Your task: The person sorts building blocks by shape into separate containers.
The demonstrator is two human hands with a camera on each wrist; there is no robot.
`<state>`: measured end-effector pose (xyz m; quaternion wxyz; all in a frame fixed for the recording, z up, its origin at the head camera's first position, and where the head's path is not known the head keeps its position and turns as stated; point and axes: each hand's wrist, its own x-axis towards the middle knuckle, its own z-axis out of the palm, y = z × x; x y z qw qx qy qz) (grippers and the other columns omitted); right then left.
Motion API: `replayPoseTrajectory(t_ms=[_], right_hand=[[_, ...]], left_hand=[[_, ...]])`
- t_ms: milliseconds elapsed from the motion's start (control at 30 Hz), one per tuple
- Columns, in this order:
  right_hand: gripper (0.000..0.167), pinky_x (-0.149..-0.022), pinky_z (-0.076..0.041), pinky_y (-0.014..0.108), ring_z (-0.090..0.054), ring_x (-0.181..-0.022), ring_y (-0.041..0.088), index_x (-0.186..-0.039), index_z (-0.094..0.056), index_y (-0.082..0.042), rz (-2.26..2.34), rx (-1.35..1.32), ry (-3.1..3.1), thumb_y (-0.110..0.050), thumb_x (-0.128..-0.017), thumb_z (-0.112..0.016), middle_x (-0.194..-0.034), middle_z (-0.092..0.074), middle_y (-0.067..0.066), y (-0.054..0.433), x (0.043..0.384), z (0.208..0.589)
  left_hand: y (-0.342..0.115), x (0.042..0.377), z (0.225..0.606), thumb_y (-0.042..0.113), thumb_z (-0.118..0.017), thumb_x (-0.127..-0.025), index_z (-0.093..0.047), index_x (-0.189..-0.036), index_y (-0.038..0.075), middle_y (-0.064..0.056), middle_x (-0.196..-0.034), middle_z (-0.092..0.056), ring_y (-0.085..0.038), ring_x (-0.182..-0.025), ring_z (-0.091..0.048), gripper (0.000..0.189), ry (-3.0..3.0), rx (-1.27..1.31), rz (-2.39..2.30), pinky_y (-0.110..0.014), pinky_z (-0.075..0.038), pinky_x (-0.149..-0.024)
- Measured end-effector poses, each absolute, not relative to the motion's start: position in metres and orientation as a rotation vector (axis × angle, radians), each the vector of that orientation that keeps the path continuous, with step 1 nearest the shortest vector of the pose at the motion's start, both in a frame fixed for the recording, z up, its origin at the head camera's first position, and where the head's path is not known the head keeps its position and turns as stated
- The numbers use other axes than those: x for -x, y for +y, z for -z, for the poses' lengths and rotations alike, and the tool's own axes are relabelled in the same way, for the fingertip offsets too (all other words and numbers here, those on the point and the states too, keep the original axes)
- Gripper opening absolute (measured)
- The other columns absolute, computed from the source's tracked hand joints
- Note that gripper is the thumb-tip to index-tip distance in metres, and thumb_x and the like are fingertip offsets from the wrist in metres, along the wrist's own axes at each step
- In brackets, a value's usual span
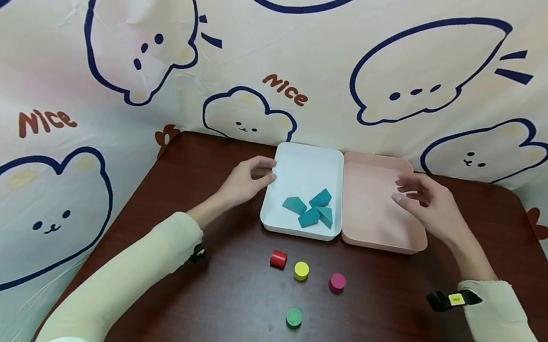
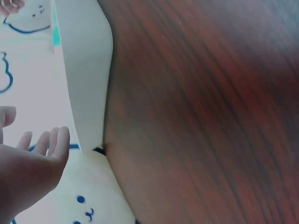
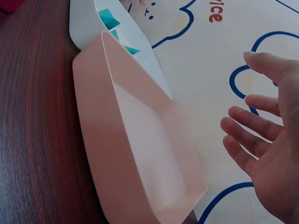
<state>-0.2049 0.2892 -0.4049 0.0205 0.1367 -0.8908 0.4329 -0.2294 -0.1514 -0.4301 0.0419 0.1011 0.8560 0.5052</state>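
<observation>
My left hand (image 1: 247,180) is at the left rim of a white tray (image 1: 310,159), its fingers relaxed and holding nothing; whether the fingertips touch the rim I cannot tell. Several teal angular blocks (image 1: 321,197) lie together in the front right part of that tray. Over the right side of a pink tray (image 1: 365,209) is my right hand (image 1: 430,205). In the right wrist view its fingers (image 3: 250,123) are spread and loosely bent, with nothing in them. No block shows inside the pink tray. The two trays stand side by side.
In front of the trays, on the dark wooden table (image 1: 206,328), are a red cylinder (image 1: 278,259) on its side, a yellow cylinder (image 1: 301,271), a magenta cylinder (image 1: 337,282) and, nearer, a green cylinder (image 1: 293,318). A printed curtain (image 1: 325,53) hangs behind the table.
</observation>
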Motion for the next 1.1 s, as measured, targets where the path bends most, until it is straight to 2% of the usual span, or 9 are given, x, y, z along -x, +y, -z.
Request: replayPoseTrajectory(t_ms=[167, 300, 400, 500, 600, 667, 767, 867, 1100], right_hand=[[0.06, -0.091, -0.048, 0.008, -0.059, -0.12, 0.023, -0.146, -0.058, -0.011, -1.31, -0.374, -2.792, -0.045, -0.1, -0.073, -0.14, -0.064, 0.01, 0.298, 0.208, 0.408], [0.065, -0.102, -0.053, 0.022, -0.059, -0.122, 0.024, -0.148, -0.057, -0.009, -1.274, -0.322, -2.81, -0.048, -0.099, -0.073, -0.14, -0.063, 0.011, 0.306, 0.212, 0.41], [0.065, -0.1, -0.052, 0.018, -0.06, -0.122, 0.025, -0.147, -0.057, -0.01, -1.256, -0.288, -2.82, -0.05, -0.099, -0.073, -0.14, -0.063, 0.012, 0.313, 0.215, 0.412], [0.066, -0.085, -0.042, 0.002, -0.06, -0.122, 0.029, -0.148, -0.056, -0.009, -1.239, -0.254, -2.847, -0.051, -0.099, -0.073, -0.14, -0.062, 0.015, 0.319, 0.218, 0.413], [0.07, -0.084, -0.042, 0.003, -0.06, -0.124, 0.034, -0.149, -0.054, -0.007, -1.22, -0.229, -2.878, -0.053, -0.099, -0.071, -0.14, -0.061, 0.018, 0.325, 0.221, 0.414], [0.073, -0.09, -0.047, 0.012, -0.06, -0.125, 0.036, -0.15, -0.053, -0.006, -1.205, -0.214, -2.893, -0.055, -0.099, -0.07, -0.141, -0.06, 0.02, 0.328, 0.223, 0.415], [0.076, -0.103, -0.054, 0.037, -0.058, -0.128, 0.038, -0.151, -0.052, -0.005, -1.191, -0.188, -2.91, -0.058, -0.099, -0.069, -0.142, -0.059, 0.021, 0.333, 0.226, 0.418], [0.075, -0.108, -0.049, 0.062, -0.055, -0.131, 0.042, -0.151, -0.051, -0.004, -1.197, -0.161, -2.919, -0.056, -0.1, -0.069, -0.143, -0.057, 0.023, 0.337, 0.228, 0.422], [0.07, -0.11, -0.045, 0.064, -0.051, -0.134, 0.042, -0.152, -0.05, -0.005, -1.28, -0.104, -2.899, -0.049, -0.102, -0.069, -0.148, -0.054, 0.023, 0.348, 0.231, 0.432]], left_hand=[[-0.141, 0.22, 0.425, 0.029, -0.07, -0.105, -0.061, -0.144, 0.014, -0.012, -0.146, -0.061, -0.029, -0.131, -0.06, 0.043, 2.601, -0.418, -1.496, -0.046, -0.055, -0.107], [-0.132, 0.214, 0.423, 0.029, -0.072, -0.103, -0.061, -0.144, 0.013, -0.013, -0.146, -0.061, -0.033, -0.133, -0.06, 0.045, 2.54, -0.527, -1.477, -0.048, -0.054, -0.11], [-0.127, 0.209, 0.421, 0.028, -0.073, -0.102, -0.061, -0.144, 0.013, -0.013, -0.147, -0.061, -0.034, -0.134, -0.059, 0.045, 2.492, -0.585, -1.448, -0.048, -0.054, -0.109], [-0.121, 0.204, 0.419, 0.027, -0.074, -0.102, -0.061, -0.144, 0.011, -0.01, -0.145, -0.062, -0.035, -0.133, -0.059, 0.046, 2.457, -0.641, -1.422, -0.051, -0.053, -0.11], [-0.117, 0.198, 0.417, 0.025, -0.074, -0.102, -0.062, -0.143, 0.01, -0.008, -0.142, -0.063, -0.038, -0.133, -0.059, 0.045, 2.422, -0.708, -1.416, -0.056, -0.051, -0.112], [-0.116, 0.194, 0.416, 0.024, -0.075, -0.101, -0.061, -0.143, 0.009, -0.01, -0.142, -0.063, -0.039, -0.133, -0.059, 0.046, 2.393, -0.758, -1.411, -0.057, -0.05, -0.112], [-0.114, 0.189, 0.415, 0.024, -0.077, -0.1, -0.06, -0.143, 0.007, -0.016, -0.142, -0.063, -0.04, -0.13, -0.06, 0.049, 2.367, -0.828, -1.366, -0.058, -0.051, -0.11], [-0.113, 0.184, 0.415, 0.024, -0.077, -0.1, -0.06, -0.143, 0.006, -0.018, -0.141, -0.063, -0.038, -0.129, -0.061, 0.05, 2.333, -0.876, -1.309, -0.057, -0.053, -0.109], [-0.116, 0.172, 0.416, 0.024, -0.078, -0.099, -0.061, -0.142, 0.003, -0.018, -0.141, -0.062, -0.037, -0.129, -0.06, 0.05, 2.211, -0.908, -1.249, -0.056, -0.052, -0.109]])
